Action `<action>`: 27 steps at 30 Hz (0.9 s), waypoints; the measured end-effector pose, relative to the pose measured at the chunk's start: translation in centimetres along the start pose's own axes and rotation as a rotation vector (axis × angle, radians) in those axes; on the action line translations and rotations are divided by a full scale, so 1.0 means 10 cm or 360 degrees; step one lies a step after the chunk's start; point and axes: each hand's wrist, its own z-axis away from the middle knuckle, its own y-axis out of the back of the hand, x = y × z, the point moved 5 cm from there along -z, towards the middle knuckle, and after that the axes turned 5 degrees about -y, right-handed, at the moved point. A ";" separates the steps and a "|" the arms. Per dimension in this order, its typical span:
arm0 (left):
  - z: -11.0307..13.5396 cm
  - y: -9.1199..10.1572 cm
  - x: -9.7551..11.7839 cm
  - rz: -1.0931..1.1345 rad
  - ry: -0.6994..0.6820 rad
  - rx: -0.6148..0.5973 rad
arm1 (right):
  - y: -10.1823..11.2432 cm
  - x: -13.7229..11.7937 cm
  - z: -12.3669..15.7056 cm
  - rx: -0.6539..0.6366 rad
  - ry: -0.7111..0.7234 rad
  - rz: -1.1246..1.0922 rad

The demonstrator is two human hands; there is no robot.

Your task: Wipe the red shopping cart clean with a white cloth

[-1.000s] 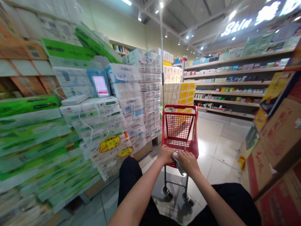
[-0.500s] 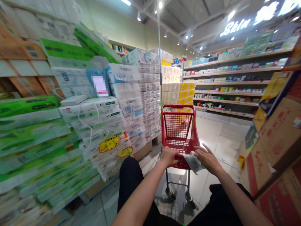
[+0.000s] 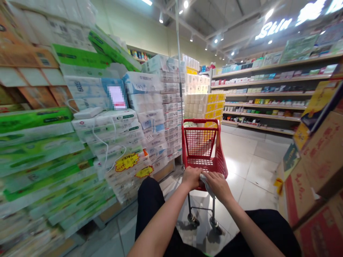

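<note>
Cart: small red shopping cart stands on the tiled floor, mid-aisle, just ahead of the person's knees.
Axis: long axis runs front-to-back, nose pointing away from the person down the aisle; handle end nearest the person; wheels down, upright.
Pole: thin metal pole rises from the cart's left rear corner, straight up past the top edge of view.
Cloth: whitish cloth lies across the handle's mid part, a tail hanging below it.
L hand: left hand on the handle's left part, fingers curled shut round it.
R hand: right hand on the cloth at the handle's mid-right, fingers bent down, pressing the cloth onto the bar; touching the L hand's fingertips or nearly, can't tell which.
Left edge: stacked tissue packs w/ yellow price tags sit close along the cart's left side, little room there.
Right edge: cardboard boxes well apart from the cart; wide bare floor between.
Ahead: open floor runs on to the far shelves; yellow-white stack beyond the cart's nose.
</note>
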 end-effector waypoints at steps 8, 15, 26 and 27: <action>0.06 0.09 -0.07 0.0026 0.0043 -0.0015 | 0.32 0.31 0.12 -0.0052 -0.0084 -0.0170; 0.10 0.12 -0.10 -0.0022 0.0084 -0.0011 | 0.18 0.52 -0.06 -0.0248 0.0004 -0.0213; 0.09 0.09 -0.02 0.0024 0.0020 0.0001 | 0.29 0.81 -0.07 -0.0431 0.0125 -0.0404; 0.09 0.09 -0.02 0.0022 0.0016 -0.0008 | 0.31 0.82 -0.10 -0.0419 0.0093 -0.0396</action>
